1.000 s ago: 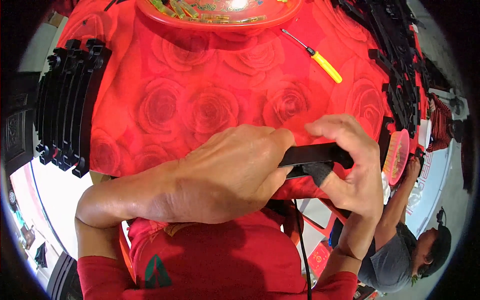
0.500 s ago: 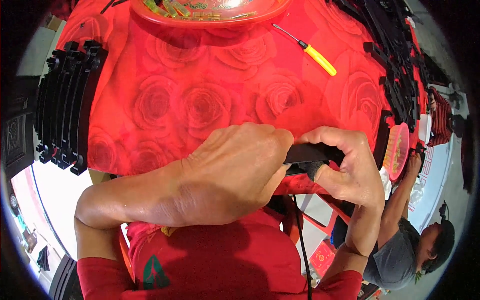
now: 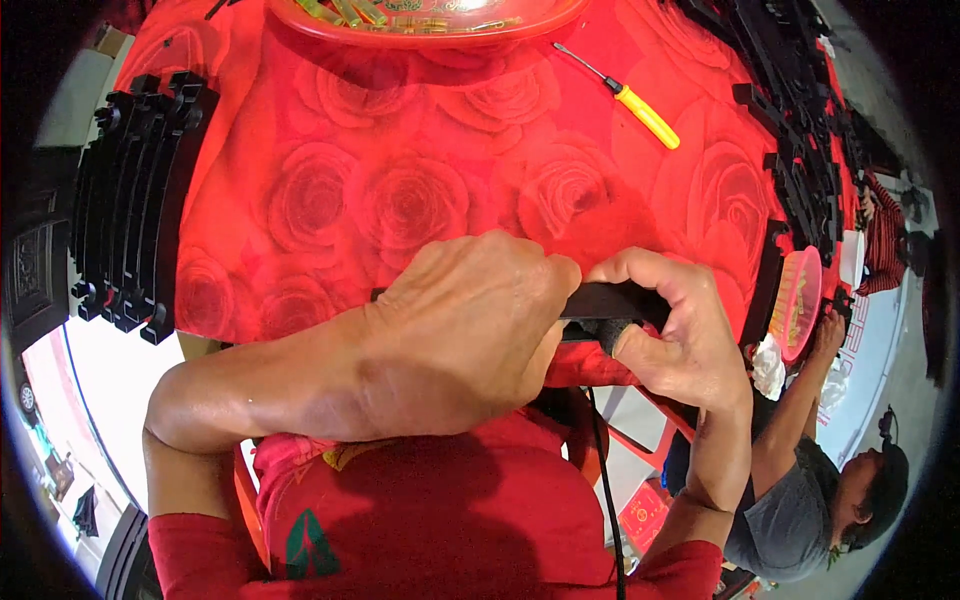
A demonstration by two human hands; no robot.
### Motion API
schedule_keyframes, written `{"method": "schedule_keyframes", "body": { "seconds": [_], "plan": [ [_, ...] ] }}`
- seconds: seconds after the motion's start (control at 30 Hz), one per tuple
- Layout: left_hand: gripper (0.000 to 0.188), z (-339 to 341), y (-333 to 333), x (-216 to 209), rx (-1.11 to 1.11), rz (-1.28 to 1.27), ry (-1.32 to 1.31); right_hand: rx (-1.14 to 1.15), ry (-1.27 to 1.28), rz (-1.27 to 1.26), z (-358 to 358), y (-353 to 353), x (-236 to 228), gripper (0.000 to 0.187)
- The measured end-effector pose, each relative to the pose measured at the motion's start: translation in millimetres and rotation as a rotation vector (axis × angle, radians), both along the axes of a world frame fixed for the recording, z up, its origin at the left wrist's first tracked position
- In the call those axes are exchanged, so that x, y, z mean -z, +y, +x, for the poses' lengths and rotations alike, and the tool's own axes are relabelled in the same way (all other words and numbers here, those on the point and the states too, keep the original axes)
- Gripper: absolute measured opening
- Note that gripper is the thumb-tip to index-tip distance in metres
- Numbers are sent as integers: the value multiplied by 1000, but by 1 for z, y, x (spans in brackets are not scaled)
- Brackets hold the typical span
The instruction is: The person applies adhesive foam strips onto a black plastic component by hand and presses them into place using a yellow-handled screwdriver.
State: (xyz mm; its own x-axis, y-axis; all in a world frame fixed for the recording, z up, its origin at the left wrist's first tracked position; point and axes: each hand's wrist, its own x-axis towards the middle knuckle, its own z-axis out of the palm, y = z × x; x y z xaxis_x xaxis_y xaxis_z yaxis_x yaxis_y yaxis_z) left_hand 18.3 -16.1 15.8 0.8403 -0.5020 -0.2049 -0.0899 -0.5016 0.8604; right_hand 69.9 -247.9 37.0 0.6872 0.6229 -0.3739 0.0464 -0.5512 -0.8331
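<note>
Both my hands are closed around a long black strip-like part at the table's near edge. My left hand lies over it, back upward, and hides most of its middle. A small dark tip of it shows beyond my left wrist. On the other side my right hand grips it, fingers curled over the top and thumb below. Dark fuzzy material sits at the tip of my right thumb, under the strip; I cannot tell what it is.
A red floral cloth covers the table. Ahead are a yellow-handled screwdriver and a red tray of small clear-yellow tubes. Black notched parts stand at left, more at right. A pink basket is near a co-worker.
My hands have shifted slightly left and away from me with the black strip. Its dark tip now shows past my left wrist. Both hands keep their grip.
</note>
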Motion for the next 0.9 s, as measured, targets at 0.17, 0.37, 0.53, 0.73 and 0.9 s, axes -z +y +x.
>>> {"method": "schedule_keyframes", "body": {
  "seconds": [0.17,0.37,0.53,0.73,0.9],
  "plan": [
    [26,6,16,-24,-60,19,-345,145,-16,25,-5,-14,3,24],
    [29,-10,36,-20,-276,-15,-653,325,-83,153,-26,-19,-6,19],
    [31,-21,25,-5,-341,1,-657,483,-140,55,-49,-8,1,19],
    [28,-29,19,3,-336,117,-691,550,-125,107,-62,0,11,18],
    [27,-31,14,11,-347,132,-654,568,-144,126,-71,5,18,17]
  ]
}}
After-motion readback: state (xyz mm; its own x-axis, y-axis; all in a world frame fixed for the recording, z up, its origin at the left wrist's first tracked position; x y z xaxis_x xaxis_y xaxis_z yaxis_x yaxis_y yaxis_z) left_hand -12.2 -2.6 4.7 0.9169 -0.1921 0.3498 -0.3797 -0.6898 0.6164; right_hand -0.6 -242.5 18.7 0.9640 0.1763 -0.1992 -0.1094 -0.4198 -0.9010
